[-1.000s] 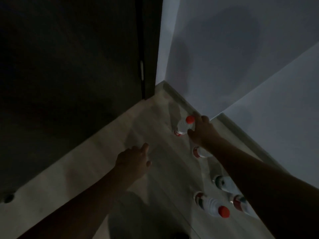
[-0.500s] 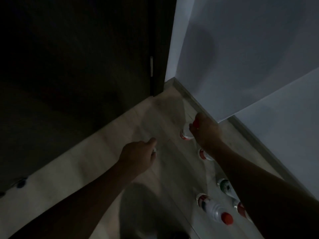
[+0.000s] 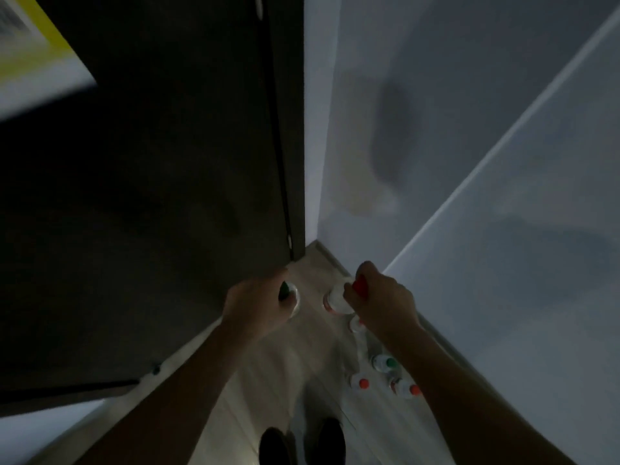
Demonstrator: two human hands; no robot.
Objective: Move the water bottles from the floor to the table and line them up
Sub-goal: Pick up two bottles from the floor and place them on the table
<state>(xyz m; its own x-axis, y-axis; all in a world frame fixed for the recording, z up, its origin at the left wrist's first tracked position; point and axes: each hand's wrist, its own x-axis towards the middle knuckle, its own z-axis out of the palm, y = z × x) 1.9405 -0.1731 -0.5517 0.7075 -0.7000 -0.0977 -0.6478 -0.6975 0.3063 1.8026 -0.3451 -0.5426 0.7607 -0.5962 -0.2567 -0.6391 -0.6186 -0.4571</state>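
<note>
Head view: left hand (image 3: pixel 258 307) grips a green-capped bottle (image 3: pixel 291 296), right hand (image 3: pixel 379 303) a red-capped bottle (image 3: pixel 339 298); best carried upright, fingers firm below caps.

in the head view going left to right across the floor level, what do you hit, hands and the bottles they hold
left hand → green-capped bottle → red-capped bottle → right hand
</note>
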